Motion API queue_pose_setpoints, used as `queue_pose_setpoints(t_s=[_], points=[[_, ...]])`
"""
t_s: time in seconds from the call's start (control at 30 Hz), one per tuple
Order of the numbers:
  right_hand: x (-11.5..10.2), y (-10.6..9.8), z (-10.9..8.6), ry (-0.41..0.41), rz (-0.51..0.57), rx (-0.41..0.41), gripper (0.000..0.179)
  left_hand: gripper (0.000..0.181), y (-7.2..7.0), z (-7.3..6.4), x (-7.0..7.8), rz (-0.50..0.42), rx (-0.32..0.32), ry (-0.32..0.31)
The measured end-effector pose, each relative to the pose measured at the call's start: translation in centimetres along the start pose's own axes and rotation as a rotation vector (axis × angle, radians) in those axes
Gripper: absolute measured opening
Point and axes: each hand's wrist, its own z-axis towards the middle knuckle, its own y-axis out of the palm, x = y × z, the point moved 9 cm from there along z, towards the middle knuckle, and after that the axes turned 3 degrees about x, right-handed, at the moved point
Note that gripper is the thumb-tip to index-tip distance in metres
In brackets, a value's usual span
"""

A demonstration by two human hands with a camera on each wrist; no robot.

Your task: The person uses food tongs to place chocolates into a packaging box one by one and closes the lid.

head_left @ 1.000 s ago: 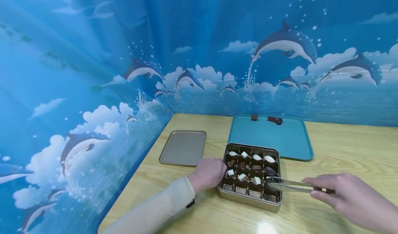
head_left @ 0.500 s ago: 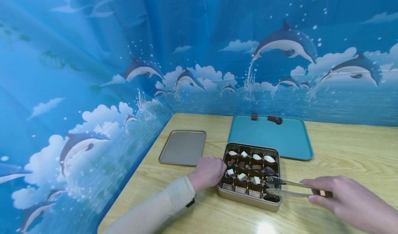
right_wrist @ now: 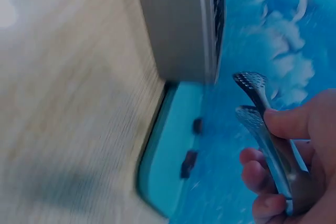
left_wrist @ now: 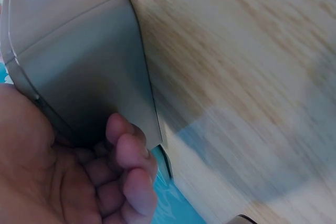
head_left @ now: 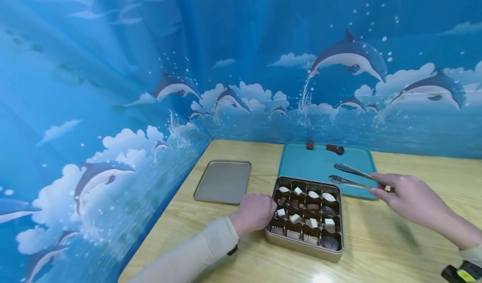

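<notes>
My left hand (head_left: 254, 213) grips the left rim of a bronze-coloured tin (head_left: 303, 248); in the left wrist view its fingers curl against the metal wall (left_wrist: 105, 66). The tin is divided into small compartments holding white and brown chocolates. A dark round chocolate (head_left: 329, 243) lies in the front right compartment, with a white-topped one (head_left: 329, 223) behind it. My right hand (head_left: 412, 197) holds metal tongs (head_left: 343, 168) between thumb and fingers. Their perforated tips are spread, with nothing between them, and overlap the teal tray in the head view.
The teal tray (head_left: 308, 161) lies behind the tin. Along its far edge are a brown square chocolate (head_left: 310, 146), a dark oblong one (head_left: 332, 148) and a dark round one (head_left: 340, 150). A flat bronze lid (head_left: 224, 182) lies on the wooden table at left. A dolphin-print curtain hangs behind.
The tongs have spread and risen out of the tin's right column, moving back over the tray. The dark round chocolate in the front right compartment now shows fully. My left hand keeps its grip.
</notes>
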Motion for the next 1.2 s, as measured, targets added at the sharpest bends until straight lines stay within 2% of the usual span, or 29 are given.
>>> queue_pose_setpoints(t_s=[0.23,0.5,0.77,0.93,1.2], points=[[4.3,1.4,3.7,0.049,-0.008,-0.033,0.058,0.039,-0.1,0.0,0.1,0.032,0.022,-0.001],[7.5,2.8,6.7,0.146,-0.005,-0.094,0.062,0.04,-0.2,-0.2,0.1,-0.014,0.038,0.001],[9.0,4.1,8.5,0.181,0.009,-0.155,0.064,0.036,-0.1,-0.2,0.3,-0.018,0.022,0.006],[9.6,4.8,9.1,0.21,0.045,-0.19,0.065,0.032,0.1,0.0,0.4,0.011,0.002,0.009],[10.2,6.0,10.1,0.203,0.062,-0.222,0.061,0.033,0.5,0.1,0.3,0.021,-0.01,0.006]])
